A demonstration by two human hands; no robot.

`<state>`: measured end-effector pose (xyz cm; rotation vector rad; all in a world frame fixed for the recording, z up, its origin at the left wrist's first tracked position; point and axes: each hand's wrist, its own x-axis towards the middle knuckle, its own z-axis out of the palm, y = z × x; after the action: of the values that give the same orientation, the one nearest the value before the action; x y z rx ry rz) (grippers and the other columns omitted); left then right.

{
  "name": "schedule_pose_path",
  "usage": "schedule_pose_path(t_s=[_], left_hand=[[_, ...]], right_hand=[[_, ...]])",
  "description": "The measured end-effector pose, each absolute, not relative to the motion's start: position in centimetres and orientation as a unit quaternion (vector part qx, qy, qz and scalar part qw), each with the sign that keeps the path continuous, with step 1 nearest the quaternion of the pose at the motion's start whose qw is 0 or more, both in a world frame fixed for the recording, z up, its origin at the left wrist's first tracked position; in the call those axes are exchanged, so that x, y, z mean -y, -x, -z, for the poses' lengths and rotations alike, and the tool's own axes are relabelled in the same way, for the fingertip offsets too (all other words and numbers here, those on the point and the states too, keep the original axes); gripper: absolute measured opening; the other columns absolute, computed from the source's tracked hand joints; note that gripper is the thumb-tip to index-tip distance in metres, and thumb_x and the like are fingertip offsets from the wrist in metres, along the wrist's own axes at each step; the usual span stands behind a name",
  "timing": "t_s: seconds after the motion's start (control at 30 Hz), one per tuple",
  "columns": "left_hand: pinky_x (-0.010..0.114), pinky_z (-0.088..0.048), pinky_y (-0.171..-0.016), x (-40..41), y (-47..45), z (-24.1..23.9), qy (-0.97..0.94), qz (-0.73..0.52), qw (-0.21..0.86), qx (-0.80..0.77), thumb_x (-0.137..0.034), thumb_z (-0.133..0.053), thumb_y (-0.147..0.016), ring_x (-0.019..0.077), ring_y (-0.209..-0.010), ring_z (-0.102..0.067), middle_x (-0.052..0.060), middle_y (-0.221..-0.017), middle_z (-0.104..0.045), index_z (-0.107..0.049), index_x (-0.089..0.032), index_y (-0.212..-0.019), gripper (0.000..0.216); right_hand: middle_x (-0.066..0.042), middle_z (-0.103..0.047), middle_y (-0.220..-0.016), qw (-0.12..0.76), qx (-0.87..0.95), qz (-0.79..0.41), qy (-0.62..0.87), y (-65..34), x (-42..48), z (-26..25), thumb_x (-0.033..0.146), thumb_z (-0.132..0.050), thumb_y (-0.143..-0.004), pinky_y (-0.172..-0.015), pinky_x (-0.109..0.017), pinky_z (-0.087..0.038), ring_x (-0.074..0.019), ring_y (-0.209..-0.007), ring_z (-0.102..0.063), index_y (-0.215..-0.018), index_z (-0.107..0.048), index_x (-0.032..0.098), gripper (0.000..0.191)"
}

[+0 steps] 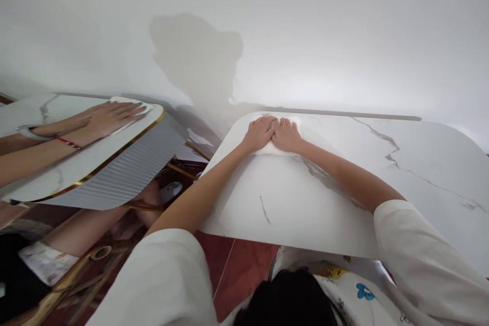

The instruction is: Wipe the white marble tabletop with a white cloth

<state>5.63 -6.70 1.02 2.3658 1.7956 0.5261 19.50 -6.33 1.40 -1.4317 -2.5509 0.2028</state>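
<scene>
we press left hand [259,134] and right hand [287,135], fingers flat, on white cloth [272,148] near far table [344,183] edge; uneven pressure likely bunches cloth.

No text, label, brand, number or sign is being shown legibly anywhere in the frame. A blue butterfly print [365,291] and a yellow patch are being displayed on the white garment at the lower right, but no letters can be read there.

one head camera looks forward and steeply down over a marble table [344,204], close above.
</scene>
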Motion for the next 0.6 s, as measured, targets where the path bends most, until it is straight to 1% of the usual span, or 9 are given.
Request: schedule_pose_path(t_s=[0.13, 0.23, 0.37, 0.47, 0.6], left_hand=[[0.045, -0.03, -0.108, 4.2, -5.9, -0.8, -0.776, -0.174, 0.057, -0.604, -0.026, -0.032, -0.086, 0.0259, -0.131, -0.043, 0.008, -0.139, -0.054, -0.049, -0.021, -0.132, 0.049], [0.044, -0.03, -0.108, 2.7, -6.0, -0.7, -0.777, -0.176, 0.051, -0.602, -0.026, -0.033, -0.086, 0.0262, -0.131, -0.043, 0.008, -0.14, -0.054, -0.05, -0.022, -0.132, 0.049], [0.044, -0.033, -0.107, 1.3, -6.2, -0.7, -0.775, -0.185, 0.045, -0.602, -0.025, -0.034, -0.085, 0.0261, -0.128, -0.046, 0.008, -0.137, -0.057, -0.051, -0.022, -0.131, 0.049], [0.045, -0.033, -0.106, 0.8, -6.3, -0.5, -0.772, -0.189, 0.041, -0.606, -0.025, -0.034, -0.085, 0.0266, -0.127, -0.047, 0.008, -0.135, -0.058, -0.052, -0.022, -0.131, 0.049], [0.044, -0.032, -0.107, 0.9, -6.5, -0.4, -0.775, -0.19, 0.039, -0.602, -0.026, -0.034, -0.086, 0.0266, -0.129, -0.046, 0.008, -0.137, -0.056, -0.051, -0.021, -0.131, 0.048]], right_hand=[[-0.021, -0.044, -0.144, 0.144, 0.865, -0.052, 0.478, -19.9, 3.8, -0.4, 0.023, -0.029, -0.093, -0.108, -0.048, -0.026, -0.0307, -0.132, -0.036, -0.137, -0.04, 0.004, 0.05], [-0.021, -0.043, -0.145, 0.155, 0.864, -0.045, 0.478, -20.0, 2.3, -0.1, 0.023, -0.028, -0.093, -0.108, -0.048, -0.027, -0.0303, -0.133, -0.036, -0.137, -0.04, 0.003, 0.05], [-0.021, -0.046, -0.142, 0.164, 0.858, -0.051, 0.483, -20.0, 0.9, -0.1, 0.023, -0.029, -0.092, -0.107, -0.046, -0.029, -0.0295, -0.13, -0.039, -0.136, -0.04, 0.002, 0.05], [-0.022, -0.043, -0.144, 0.163, 0.856, -0.047, 0.488, -19.9, 0.5, -0.1, 0.022, -0.028, -0.092, -0.108, -0.046, -0.027, -0.0296, -0.132, -0.037, -0.138, -0.038, -0.001, 0.052], [-0.022, -0.038, -0.149, 0.142, 0.86, -0.038, 0.489, -20.0, 0.7, -0.1, 0.023, -0.027, -0.093, -0.111, -0.047, -0.024, -0.0301, -0.137, -0.032, -0.14, -0.037, 0.0, 0.053]])
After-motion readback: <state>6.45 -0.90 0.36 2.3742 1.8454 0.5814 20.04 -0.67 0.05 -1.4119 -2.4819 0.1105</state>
